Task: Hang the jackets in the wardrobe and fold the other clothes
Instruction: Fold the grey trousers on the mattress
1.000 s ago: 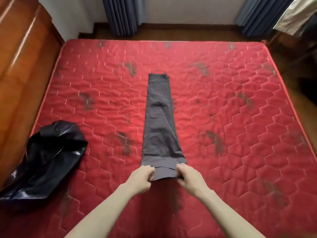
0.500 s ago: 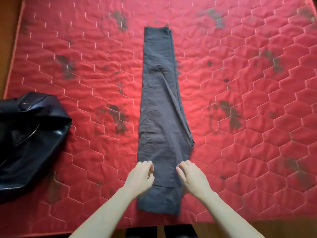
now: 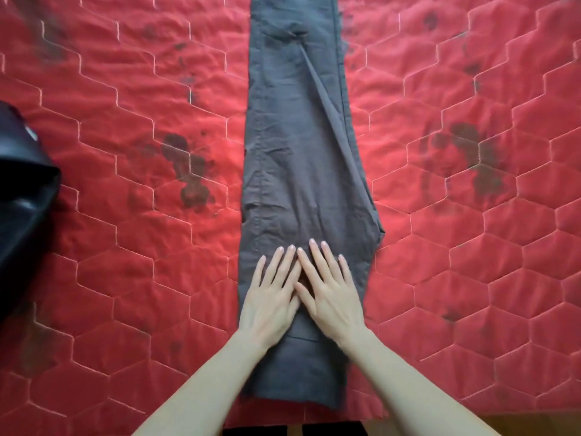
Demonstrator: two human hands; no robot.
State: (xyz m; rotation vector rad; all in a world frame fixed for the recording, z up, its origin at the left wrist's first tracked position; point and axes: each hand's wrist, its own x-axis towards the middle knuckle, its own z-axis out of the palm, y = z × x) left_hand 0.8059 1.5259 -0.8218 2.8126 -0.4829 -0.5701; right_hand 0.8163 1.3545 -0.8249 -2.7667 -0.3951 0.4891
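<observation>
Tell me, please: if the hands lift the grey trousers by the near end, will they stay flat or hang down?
The grey trousers probably hang limp: thin cloth, creased. They likely slide little, since the quilted mattress looks textured. Left hand and right hand press them flat.

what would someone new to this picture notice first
Two hands, left hand and right hand, lie flat side by side with straight fingers on grey trousers stretched lengthwise down the middle. Under them is a red quilted mattress with dark stains, and a shiny black jacket sits at the left edge.
</observation>
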